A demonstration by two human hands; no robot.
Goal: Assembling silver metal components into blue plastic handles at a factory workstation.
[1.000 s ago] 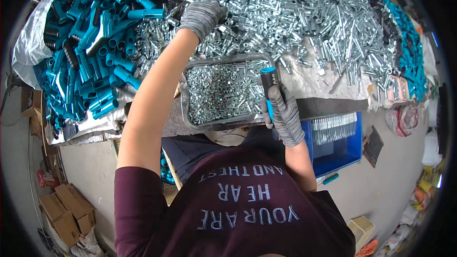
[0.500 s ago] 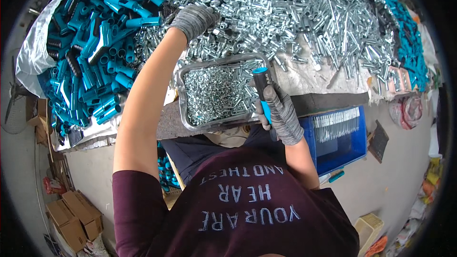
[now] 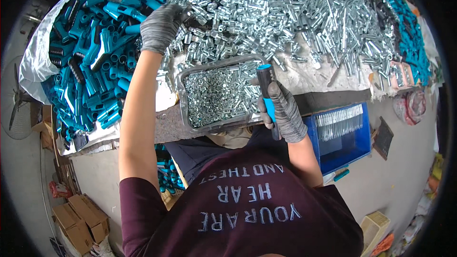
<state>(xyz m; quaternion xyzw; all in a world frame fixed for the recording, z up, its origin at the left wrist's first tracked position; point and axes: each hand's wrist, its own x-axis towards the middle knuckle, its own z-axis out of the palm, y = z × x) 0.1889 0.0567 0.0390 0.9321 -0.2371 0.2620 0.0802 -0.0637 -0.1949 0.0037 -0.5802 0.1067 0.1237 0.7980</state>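
so, the black-and-teal handle (image 3: pixel 269 106) sits in your right hand (image 3: pixel 286 113), just off the near right corner of the clear tray (image 3: pixel 183 100). your gloved fingers wrap it, thumb along its side, grip closed around the middle. long axis runs mostly away from you, far end leaning slightly left; that end is a teal-rimmed mouth, facing up and outward, uncovered by your glove. dark lower end comes out below your fingers, toward your lap.

the tray lies left of the handle, full of small metal pieces (image 3: pixel 209 94). whether handle and tray rim touch, you can't tell from this view.

your left hand (image 3: pixel 160 29) is well apart from the handle: farther out and to the left, past the tray's far left corner. it is at the seam between the teal housings (image 3: pixel 90 62) and the heap of silvery metal parts (image 3: pixel 266 16). fingers curled, tips beside a dark piece; can't tell if they hold it. the right hand is plainly the nearer one to the handle.

right of that wrist, lower down: a blue bin (image 3: pixel 343 158) with metal strips (image 3: pixel 340 123).
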